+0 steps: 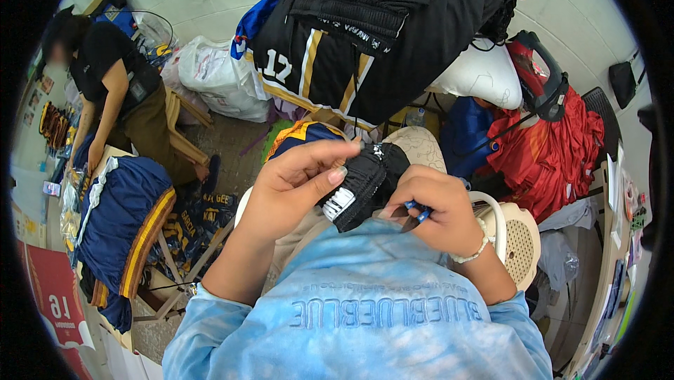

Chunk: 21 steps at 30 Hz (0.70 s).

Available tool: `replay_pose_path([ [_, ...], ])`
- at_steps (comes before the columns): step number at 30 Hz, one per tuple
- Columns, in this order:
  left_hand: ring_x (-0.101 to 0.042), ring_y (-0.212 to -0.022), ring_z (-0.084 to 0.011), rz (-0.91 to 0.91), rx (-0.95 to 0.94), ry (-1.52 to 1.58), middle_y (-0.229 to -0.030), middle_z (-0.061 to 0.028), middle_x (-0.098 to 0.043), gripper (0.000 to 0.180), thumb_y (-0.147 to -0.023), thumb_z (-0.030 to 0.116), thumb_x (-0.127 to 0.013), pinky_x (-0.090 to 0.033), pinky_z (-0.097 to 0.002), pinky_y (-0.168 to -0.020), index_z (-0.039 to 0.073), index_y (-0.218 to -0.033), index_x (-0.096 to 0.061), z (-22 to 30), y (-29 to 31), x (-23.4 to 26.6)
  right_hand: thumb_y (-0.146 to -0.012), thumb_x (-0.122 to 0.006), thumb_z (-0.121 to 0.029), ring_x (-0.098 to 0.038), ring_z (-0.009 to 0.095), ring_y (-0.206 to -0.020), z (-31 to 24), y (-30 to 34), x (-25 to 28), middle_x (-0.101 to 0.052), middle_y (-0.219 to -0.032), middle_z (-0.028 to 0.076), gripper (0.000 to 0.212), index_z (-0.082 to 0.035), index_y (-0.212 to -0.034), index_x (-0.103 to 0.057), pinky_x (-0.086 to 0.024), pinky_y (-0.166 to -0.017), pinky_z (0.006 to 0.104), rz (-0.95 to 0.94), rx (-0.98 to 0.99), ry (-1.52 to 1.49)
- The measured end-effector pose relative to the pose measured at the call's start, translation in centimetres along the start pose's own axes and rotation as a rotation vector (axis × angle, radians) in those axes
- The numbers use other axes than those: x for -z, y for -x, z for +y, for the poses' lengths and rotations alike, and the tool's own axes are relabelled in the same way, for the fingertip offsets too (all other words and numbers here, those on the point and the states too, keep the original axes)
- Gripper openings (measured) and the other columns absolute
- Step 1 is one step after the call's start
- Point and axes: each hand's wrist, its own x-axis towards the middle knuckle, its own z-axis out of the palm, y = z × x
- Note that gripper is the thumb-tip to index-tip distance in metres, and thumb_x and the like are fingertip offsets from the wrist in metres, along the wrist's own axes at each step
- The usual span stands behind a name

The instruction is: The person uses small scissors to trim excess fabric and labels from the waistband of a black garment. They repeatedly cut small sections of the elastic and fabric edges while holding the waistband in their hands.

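Note:
A bunched pair of black shorts (365,182) lies across my lap, its gathered waistband and a white printed patch showing. My left hand (298,180) is at its left side, thumb and forefinger curled over the edge of the cloth. The other left fingers are mostly hidden. On the right, my right hand (442,211) is closed around small blue-handled snips (419,213), with a dark blade pointing toward the shorts. The right fingertips are close to the black cloth; whether they also grip it is hidden.
Black shorts (316,64) are heaped on an ironing board (484,78) ahead, beside a red iron (530,64). Red garments (554,155) hang at right. Navy shorts (119,204) lie at left, near a co-worker (119,78). A beige plastic chair (516,246) is at my right.

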Motion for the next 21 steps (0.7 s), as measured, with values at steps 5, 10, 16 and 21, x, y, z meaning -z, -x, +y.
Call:
replay_pose_path([
  [5, -0.055, -0.107, -0.0141, -0.106, -0.006, 0.008, -0.113, -0.0057, -0.054, 0.032, -0.09, -0.006, -0.059, -0.044, -0.0282, -0.093, 0.002, -0.121, -0.059, -0.5, 0.1, 0.1, -0.078, -0.073, -0.004, -0.056, 0.018, -0.068, 0.0, -0.3, -0.1, -0.059, -0.077, 0.007, 0.012, -0.002, -0.083, -0.062, -0.043, -0.062, 0.0282, 0.085, -0.111, -0.188],
  [10, -0.048, -0.117, -0.0163, -0.119, -0.119, 0.028, -0.124, -0.0073, -0.042, 0.033, -0.085, -0.004, -0.066, -0.038, -0.0314, -0.102, 0.006, -0.115, -0.056, -1.7, -0.2, -1.5, -0.085, -0.071, -0.006, -0.052, 0.011, -0.067, -0.4, -1.0, -0.3, -0.058, -0.076, 0.003, 0.013, -0.002, -0.08, -0.06, -0.04, -0.06, 0.0254, 0.088, -0.13, -0.133],
  [16, -0.05, -0.112, -0.021, -0.067, -0.047, -0.328, -0.117, -0.0095, -0.051, 0.024, -0.078, -0.004, -0.072, -0.039, -0.0317, -0.099, 0.006, -0.097, -0.06, -1.1, 0.0, -1.3, -0.075, -0.072, 0.0, -0.056, 0.017, -0.065, -0.9, -2.3, -0.2, -0.057, -0.076, 0.006, 0.014, -0.003, -0.084, -0.061, -0.043, -0.059, 0.0277, 0.064, -0.048, 0.104],
  [21, -0.054, -0.103, -0.0222, 0.055, -0.06, -0.405, -0.108, -0.0089, -0.057, 0.027, -0.072, -0.002, -0.077, -0.041, -0.0309, -0.094, 0.005, -0.094, -0.061, -1.3, 0.1, -2.2, -0.071, -0.069, -0.005, -0.061, 0.027, -0.071, -2.4, -2.6, -0.1, -0.059, -0.084, 0.008, 0.022, -0.007, -0.091, -0.062, -0.048, -0.06, 0.0344, -0.044, 0.021, 0.396],
])
